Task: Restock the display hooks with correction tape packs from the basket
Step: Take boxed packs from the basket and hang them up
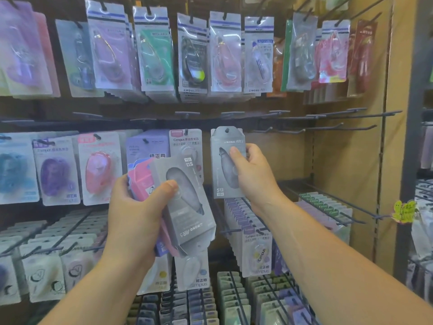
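Observation:
My left hand (138, 212) grips a stack of correction tape packs (185, 207), a grey pack on top turned upside down, pink and purple packs behind it. My right hand (251, 174) pinches a single grey correction tape pack (222, 165) upright in front of the display. The hang hole at its top sits on the tip of a middle-row hook (226, 130). The basket is not in view.
Rows of hanging packs fill the top row (192, 55) and the left of the middle row (98, 167). Several bare hooks (328, 127) stick out to the right of the grey pack. Lower hooks (257, 242) carry dense packs. A grey rack post (412, 137) stands at right.

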The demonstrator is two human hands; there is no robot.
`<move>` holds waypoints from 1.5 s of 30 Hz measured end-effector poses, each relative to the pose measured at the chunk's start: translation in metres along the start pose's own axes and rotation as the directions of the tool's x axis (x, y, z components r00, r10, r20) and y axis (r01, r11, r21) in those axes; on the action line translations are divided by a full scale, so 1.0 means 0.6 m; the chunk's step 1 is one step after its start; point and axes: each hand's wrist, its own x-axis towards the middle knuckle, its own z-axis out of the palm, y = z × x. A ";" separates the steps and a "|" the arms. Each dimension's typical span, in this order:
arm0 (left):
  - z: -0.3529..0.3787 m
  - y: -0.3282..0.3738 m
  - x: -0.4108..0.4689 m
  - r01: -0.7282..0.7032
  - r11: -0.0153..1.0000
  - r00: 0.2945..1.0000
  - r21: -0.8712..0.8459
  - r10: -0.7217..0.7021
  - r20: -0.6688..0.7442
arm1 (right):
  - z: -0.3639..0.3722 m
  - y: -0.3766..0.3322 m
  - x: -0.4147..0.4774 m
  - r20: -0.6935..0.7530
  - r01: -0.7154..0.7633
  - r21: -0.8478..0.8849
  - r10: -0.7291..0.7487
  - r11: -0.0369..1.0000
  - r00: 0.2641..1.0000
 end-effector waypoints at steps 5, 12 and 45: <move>-0.006 0.004 0.004 -0.023 1.000 0.999 0.009 0.023 0.026 | 0.004 0.007 0.033 0.047 -0.102 -0.105 0.108 0.989 0.993; -0.025 0.006 0.010 -0.013 1.000 1.000 -0.024 0.014 0.027 | 0.037 0.027 0.114 0.033 -0.209 -0.238 0.223 0.948 0.974; 0.068 0.000 -0.055 0.138 0.981 0.949 -0.135 -0.091 0.303 | -0.039 -0.039 -0.170 0.216 -0.166 0.300 0.102 0.939 0.971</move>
